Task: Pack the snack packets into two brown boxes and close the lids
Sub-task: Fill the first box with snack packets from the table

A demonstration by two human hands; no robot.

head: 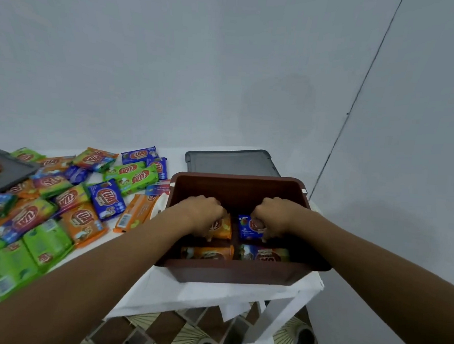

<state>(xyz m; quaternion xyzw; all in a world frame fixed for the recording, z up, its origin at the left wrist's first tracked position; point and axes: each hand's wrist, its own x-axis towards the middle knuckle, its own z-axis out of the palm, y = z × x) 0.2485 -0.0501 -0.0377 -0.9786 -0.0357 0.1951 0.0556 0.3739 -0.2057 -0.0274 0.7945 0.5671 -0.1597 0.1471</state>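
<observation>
A brown box (235,188) stands open on the right end of the white table. Both my hands reach down inside it. My left hand (200,214) grips an orange snack packet (223,228) in the box's left half. My right hand (273,217) grips a blue snack packet (245,227) in the right half. Nearer me in the box lie another orange packet (207,251) and another blue packet (266,254). A heap of green, orange and blue packets (59,201) covers the table to the left of the box.
A grey lid (232,161) lies flat behind the box. Another grey lid (5,174) sits at the far left with an orange packet on it. The white table (213,293) ends just right of the box, against a pale wall. Patterned floor shows below.
</observation>
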